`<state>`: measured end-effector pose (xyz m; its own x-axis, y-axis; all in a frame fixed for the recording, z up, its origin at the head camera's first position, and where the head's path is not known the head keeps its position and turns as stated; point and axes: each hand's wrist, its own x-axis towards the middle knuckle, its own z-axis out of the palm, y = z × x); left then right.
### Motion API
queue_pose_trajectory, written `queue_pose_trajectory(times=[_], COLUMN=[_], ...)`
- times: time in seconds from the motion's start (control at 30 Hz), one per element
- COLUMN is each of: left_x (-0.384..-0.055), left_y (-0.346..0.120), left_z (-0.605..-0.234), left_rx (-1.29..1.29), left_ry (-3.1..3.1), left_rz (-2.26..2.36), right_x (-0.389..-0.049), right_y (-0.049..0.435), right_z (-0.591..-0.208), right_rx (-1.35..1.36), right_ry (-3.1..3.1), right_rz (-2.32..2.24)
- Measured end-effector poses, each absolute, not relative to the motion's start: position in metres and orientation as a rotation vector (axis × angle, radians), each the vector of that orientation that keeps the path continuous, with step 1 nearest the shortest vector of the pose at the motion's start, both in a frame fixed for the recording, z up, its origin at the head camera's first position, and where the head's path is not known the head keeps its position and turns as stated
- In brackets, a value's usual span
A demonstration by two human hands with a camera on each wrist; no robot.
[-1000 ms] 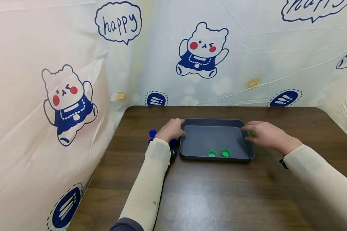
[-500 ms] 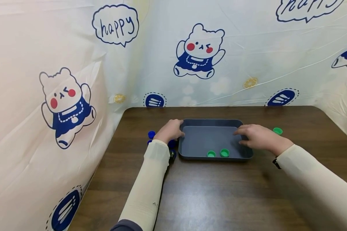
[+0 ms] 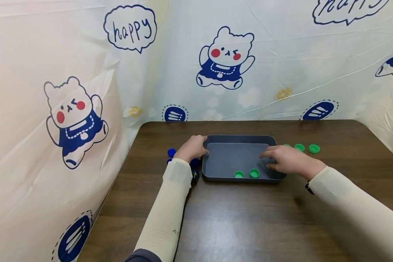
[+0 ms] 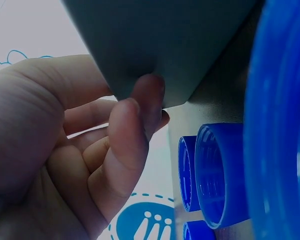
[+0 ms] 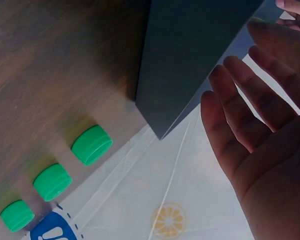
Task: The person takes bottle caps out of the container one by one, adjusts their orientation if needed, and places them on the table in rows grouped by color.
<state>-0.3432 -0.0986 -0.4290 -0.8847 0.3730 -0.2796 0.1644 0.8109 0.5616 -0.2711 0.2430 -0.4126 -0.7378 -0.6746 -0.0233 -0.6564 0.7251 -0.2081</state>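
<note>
My left hand (image 3: 191,148) grips the left side of a dark grey tray (image 3: 230,158) near its far corner. In the left wrist view its curled fingers (image 4: 125,150) press the tray's outer wall. Over the tray's right part hovers my right hand (image 3: 286,160), fingers loosely spread and holding nothing. Two green bottle caps, one of them this cap (image 3: 254,173), lie inside along the tray's front wall. Right of the tray stand three more green caps (image 5: 91,145) in a row on the table, one partly hidden in the head view.
Several blue bottle caps (image 3: 171,153) sit left of the tray, partly hidden behind my left hand; a large blue cap (image 4: 285,125) fills the left wrist view's right edge. The brown wooden table (image 3: 235,222) meets a printed curtain (image 3: 180,54) at its back edge.
My right hand has moved left from the tray's right rim to over its inside, bringing the green caps on the table into sight. The left hand has kept its grip.
</note>
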Motion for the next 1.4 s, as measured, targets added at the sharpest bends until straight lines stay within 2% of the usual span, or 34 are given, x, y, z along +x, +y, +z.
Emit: queue_pose_trajectory(times=[0.63,1.4], left_x=[-0.342,-0.340], left_y=[-0.098,-0.097], left_z=[-0.428,-0.427], left_rx=[0.384,0.386], left_ry=[2.615,2.619], left_rz=[0.755,0.763], right_x=[-0.266,-0.265], right_y=[0.226,0.211], right_z=[-0.419,-0.429], right_rx=[-1.326,-1.422], right_ry=[2.727,2.659], right_rz=[-0.294,-0.339])
